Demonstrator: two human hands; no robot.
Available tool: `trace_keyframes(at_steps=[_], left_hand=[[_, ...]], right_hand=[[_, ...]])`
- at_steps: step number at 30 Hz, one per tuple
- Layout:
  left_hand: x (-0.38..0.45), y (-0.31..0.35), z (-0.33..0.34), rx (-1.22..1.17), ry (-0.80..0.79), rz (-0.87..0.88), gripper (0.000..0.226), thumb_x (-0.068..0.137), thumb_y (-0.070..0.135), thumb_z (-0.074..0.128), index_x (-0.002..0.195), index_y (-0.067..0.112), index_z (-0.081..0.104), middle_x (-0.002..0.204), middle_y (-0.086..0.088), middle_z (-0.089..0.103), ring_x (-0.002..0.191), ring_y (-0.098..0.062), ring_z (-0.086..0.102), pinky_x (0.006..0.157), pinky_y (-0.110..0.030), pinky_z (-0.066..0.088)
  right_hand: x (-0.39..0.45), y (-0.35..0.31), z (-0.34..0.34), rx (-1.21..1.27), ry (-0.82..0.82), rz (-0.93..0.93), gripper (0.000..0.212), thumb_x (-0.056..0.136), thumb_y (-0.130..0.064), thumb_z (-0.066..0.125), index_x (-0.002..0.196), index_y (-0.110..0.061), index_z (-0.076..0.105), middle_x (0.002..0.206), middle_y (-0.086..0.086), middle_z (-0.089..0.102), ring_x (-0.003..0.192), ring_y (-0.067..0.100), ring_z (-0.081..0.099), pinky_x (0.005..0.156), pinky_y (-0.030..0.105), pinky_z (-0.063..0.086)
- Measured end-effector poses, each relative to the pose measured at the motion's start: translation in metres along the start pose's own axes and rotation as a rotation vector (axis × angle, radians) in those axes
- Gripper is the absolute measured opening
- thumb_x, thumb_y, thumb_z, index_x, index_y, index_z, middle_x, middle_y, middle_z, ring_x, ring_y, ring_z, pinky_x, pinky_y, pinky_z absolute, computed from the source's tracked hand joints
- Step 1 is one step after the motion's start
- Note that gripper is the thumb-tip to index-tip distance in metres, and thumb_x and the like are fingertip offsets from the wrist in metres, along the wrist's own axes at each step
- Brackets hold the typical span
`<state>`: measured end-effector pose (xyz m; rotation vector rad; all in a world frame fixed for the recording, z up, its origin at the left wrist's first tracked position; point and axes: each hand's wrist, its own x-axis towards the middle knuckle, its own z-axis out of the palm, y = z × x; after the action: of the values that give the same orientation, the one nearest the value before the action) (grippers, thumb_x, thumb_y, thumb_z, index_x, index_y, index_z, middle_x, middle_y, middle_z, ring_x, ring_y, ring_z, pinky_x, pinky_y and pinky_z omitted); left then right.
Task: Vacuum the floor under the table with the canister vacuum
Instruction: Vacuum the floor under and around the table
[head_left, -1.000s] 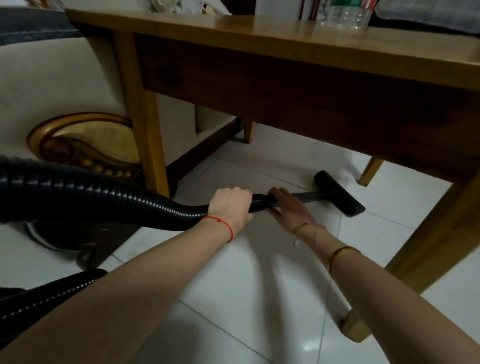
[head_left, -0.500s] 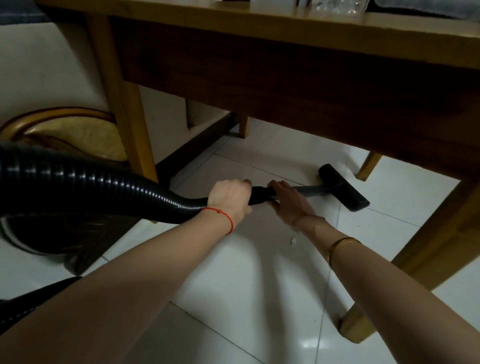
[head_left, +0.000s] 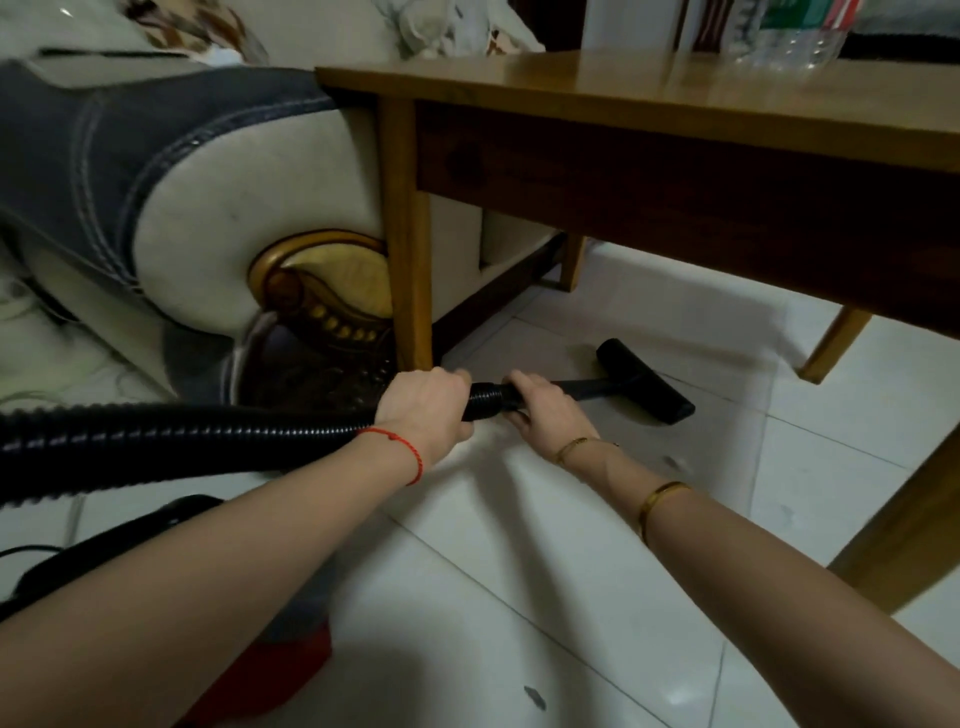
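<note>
A black ribbed vacuum hose (head_left: 182, 436) runs in from the left to a short black wand. The flat black floor nozzle (head_left: 647, 382) at its end lies on the white tiles under the wooden table (head_left: 675, 104). My left hand (head_left: 423, 408) grips the hose end next to the table's near left leg. My right hand (head_left: 543, 410) holds the wand just ahead of it, fingers curled round the tube. A red and dark canister body (head_left: 270, 660) shows low between my forearms, mostly hidden.
The table's near left leg (head_left: 410, 260) stands right behind my left hand; another leg (head_left: 904, 525) is at the right. A cream and grey sofa arm (head_left: 208, 197) with gold carving crowds the left. A plastic bottle (head_left: 789, 36) stands on the table. Small debris (head_left: 535, 696) lies on the tiles.
The view has shifted right and lifted, showing the sofa arm and tabletop. Both hands keep their hold on the hose and wand; the nozzle stays on the floor under the table.
</note>
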<state>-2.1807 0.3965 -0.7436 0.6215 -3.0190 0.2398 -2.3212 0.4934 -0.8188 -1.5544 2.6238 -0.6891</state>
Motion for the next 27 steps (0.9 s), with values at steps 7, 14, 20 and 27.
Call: trace_keyframes(at_steps=[7,14,20,27], left_hand=[[-0.049,-0.049,-0.019,0.039,-0.008,-0.081,0.032,0.088,0.038,0.058,0.111,0.017,0.053,0.096,-0.002,0.065,0.082,-0.021,0.065,0.061,-0.029,0.043],[-0.074,-0.072,-0.029,0.036,-0.01,-0.11,0.03,0.088,0.039,0.057,0.106,0.016,0.055,0.093,-0.002,0.063,0.083,-0.022,0.063,0.062,-0.03,0.04],[-0.069,-0.063,-0.029,0.004,-0.013,-0.112,0.029,0.087,0.033,0.058,0.108,0.013,0.056,0.095,-0.003,0.065,0.083,-0.022,0.065,0.061,-0.029,0.04],[-0.028,-0.019,-0.015,-0.048,-0.01,-0.115,0.033,0.09,0.031,0.059,0.115,0.01,0.055,0.11,-0.007,0.064,0.098,-0.024,0.065,0.078,-0.031,0.048]], right_hand=[[0.006,-0.067,0.015,0.076,-0.014,-0.102,0.019,0.09,-0.023,0.058,0.106,-0.019,0.048,0.107,0.005,0.053,0.093,0.02,0.055,0.082,0.035,0.049],[0.009,-0.098,0.024,0.112,-0.032,-0.156,0.018,0.091,-0.025,0.057,0.105,-0.021,0.048,0.103,0.002,0.053,0.086,0.018,0.054,0.075,0.031,0.047],[0.009,-0.089,0.018,0.097,-0.068,-0.179,0.018,0.091,-0.026,0.054,0.107,-0.023,0.047,0.104,0.002,0.054,0.088,0.019,0.055,0.077,0.031,0.048],[0.022,-0.035,0.004,0.067,-0.12,-0.126,0.018,0.084,-0.019,0.055,0.095,-0.026,0.043,0.097,-0.002,0.049,0.081,0.017,0.053,0.073,0.034,0.049]])
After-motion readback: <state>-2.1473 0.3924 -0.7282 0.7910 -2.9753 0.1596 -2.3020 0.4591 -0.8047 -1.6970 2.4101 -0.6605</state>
